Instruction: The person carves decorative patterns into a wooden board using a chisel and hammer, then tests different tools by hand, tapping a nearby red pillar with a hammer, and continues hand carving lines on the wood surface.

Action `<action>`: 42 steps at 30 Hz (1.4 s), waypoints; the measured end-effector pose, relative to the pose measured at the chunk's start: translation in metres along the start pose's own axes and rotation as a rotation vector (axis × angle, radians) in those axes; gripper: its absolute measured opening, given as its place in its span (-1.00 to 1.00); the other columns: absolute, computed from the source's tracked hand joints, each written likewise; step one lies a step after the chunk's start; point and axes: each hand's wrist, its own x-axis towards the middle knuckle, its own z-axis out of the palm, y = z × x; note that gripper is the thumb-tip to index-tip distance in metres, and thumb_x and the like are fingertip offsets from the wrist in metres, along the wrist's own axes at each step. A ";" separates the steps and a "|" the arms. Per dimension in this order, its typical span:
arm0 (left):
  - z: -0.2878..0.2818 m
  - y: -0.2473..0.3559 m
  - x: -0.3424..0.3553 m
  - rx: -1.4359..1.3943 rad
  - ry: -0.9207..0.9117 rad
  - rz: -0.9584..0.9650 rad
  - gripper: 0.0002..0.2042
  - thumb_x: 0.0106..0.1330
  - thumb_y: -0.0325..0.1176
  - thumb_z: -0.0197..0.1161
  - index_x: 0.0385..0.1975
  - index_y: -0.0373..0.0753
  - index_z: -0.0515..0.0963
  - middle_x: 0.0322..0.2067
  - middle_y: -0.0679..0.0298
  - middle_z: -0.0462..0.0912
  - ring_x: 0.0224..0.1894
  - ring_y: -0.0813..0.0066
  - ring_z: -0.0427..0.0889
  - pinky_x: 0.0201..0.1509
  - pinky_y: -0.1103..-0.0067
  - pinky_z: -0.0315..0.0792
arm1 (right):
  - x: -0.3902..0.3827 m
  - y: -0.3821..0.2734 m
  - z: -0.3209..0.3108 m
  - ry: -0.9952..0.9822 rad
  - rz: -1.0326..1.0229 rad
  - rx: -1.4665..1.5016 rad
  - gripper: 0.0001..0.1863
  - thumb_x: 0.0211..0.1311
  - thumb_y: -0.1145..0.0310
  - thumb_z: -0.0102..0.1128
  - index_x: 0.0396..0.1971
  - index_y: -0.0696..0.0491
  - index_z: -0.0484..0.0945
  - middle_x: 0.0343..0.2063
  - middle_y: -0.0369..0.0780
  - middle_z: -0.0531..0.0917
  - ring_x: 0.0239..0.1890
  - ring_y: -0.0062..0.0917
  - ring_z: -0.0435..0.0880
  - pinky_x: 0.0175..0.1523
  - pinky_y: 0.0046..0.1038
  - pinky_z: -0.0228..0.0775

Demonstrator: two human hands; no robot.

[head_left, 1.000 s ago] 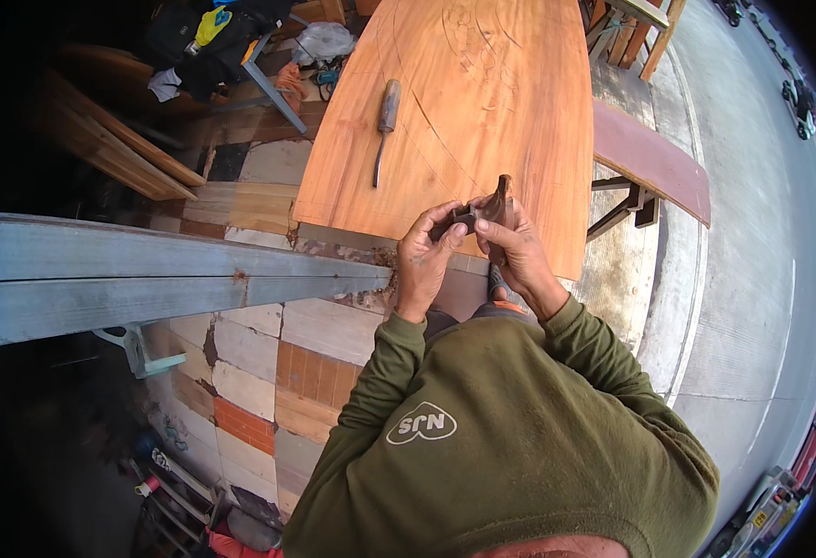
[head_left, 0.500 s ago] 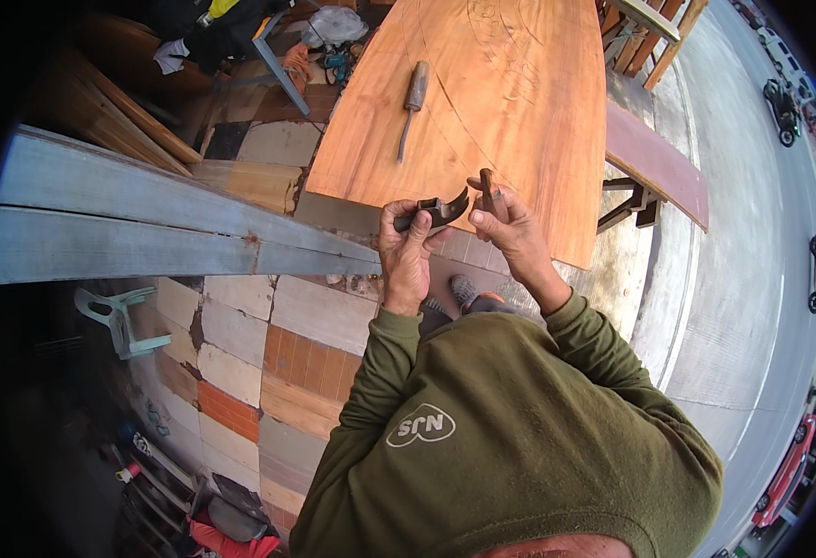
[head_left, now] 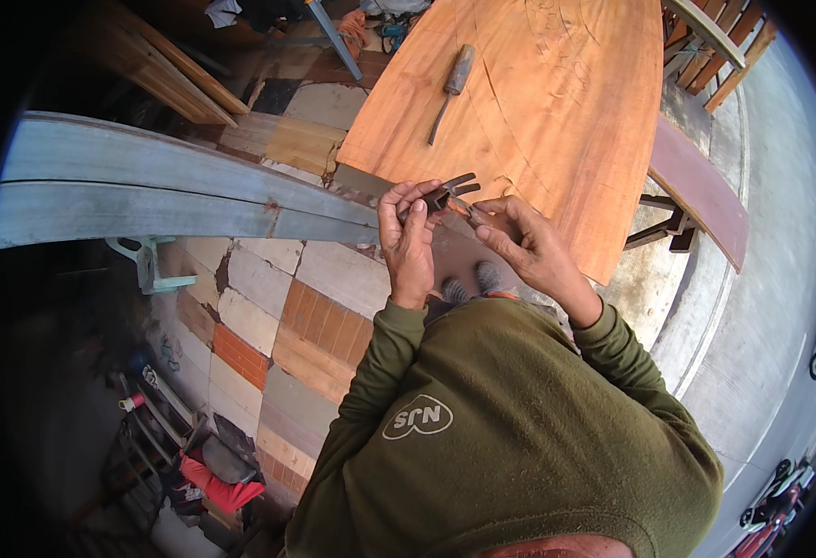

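Note:
My left hand (head_left: pixel 410 244) grips the dark metal head of a claw hammer (head_left: pixel 437 199), its two curved prongs pointing right. In my right hand (head_left: pixel 533 249), thumb and fingers pinch a short brown wooden piece (head_left: pixel 462 208). The near end of that piece shows fresh orange wood and meets the hammer head; how far it enters cannot be made out. Both hands are raised in front of the near end of a wide wooden board (head_left: pixel 398 135). On the board lies a tool with a worn handle (head_left: pixel 461 71) and a thin dark shaft.
Long blue-grey beams (head_left: pixel 185 186) reach in from the left, ending close to my left hand. Beyond the board's right side stands a reddish bench top (head_left: pixel 701 191). A pale green plastic chair (head_left: pixel 152 265) is under the beams, on patchwork tiles (head_left: pixel 319 325). A road with vehicles runs far right.
The hammer head has turned so both prongs show. My right hand has tilted the wooden piece from upright and brought it against the head. The view has shifted.

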 end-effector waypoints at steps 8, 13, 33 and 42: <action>0.002 0.009 0.002 0.390 -0.098 0.335 -0.72 0.56 -0.51 0.01 0.20 -0.27 0.29 0.12 -0.03 0.59 0.29 0.20 0.52 0.40 0.30 0.38 | 0.009 0.006 -0.001 0.099 -0.192 -0.006 -0.64 0.31 0.23 0.45 0.01 0.09 0.67 -0.47 -0.19 0.71 -0.57 -0.66 0.49 -0.43 -0.49 0.34; 0.009 0.018 0.001 0.527 -0.203 0.438 -0.69 0.53 -0.53 0.01 0.22 -0.30 0.28 0.11 -0.06 0.63 0.38 0.13 0.45 0.48 0.25 0.28 | 0.011 0.002 -0.005 0.115 -0.218 -0.070 -0.64 0.27 0.25 0.47 0.01 0.05 0.68 -0.39 -0.19 0.72 -0.52 -0.56 0.61 -0.39 -0.45 0.44; 0.024 0.031 -0.008 0.413 0.073 0.050 -0.61 0.63 -0.05 0.07 0.03 -0.32 0.50 -0.38 0.35 0.61 -0.65 0.77 0.35 -0.64 0.76 0.19 | 0.029 -0.006 -0.037 0.009 -0.692 -0.212 -0.68 0.14 0.28 0.53 -0.12 0.01 0.71 -0.35 -0.22 0.65 -0.33 -0.38 0.73 -0.31 -0.37 0.58; 0.017 0.028 -0.007 0.563 0.023 -0.076 -0.62 0.64 -0.07 0.06 -0.03 -0.32 0.56 -0.45 0.39 0.57 -0.65 0.80 0.30 -0.62 0.75 0.18 | 0.018 -0.024 -0.032 -0.006 -0.482 -0.311 -0.78 0.13 0.34 0.53 -0.21 -0.01 0.75 -0.42 -0.23 0.63 -0.48 -0.36 0.67 -0.41 -0.35 0.52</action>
